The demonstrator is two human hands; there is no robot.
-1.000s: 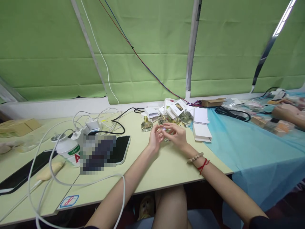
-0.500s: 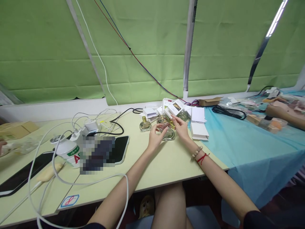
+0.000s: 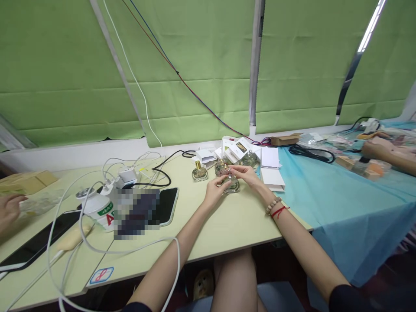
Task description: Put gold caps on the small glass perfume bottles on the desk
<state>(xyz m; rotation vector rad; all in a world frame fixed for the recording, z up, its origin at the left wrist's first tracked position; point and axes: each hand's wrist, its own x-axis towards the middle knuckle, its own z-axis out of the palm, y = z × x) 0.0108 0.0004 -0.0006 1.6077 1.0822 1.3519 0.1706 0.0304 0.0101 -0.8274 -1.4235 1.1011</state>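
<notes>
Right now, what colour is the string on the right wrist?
Red; the string sits beside a bead bracelet, clearest in the head view.

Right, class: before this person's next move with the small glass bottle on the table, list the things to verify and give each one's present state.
1. Left hand on the small glass bottle: ok, fingers touch its near side.
2. Right hand at the bottle's top: ok, fingertips sit over it.
3. Cap fitted or loose: cannot tell, the fingers hide it.
4. Bottle resting on the table: ok, its base looks set down.
5. Room beside it: not ok, a gold-capped bottle and white cartons crowd close behind.
6. White cable away from the hands: ok, though it crosses the left forearm.
</notes>
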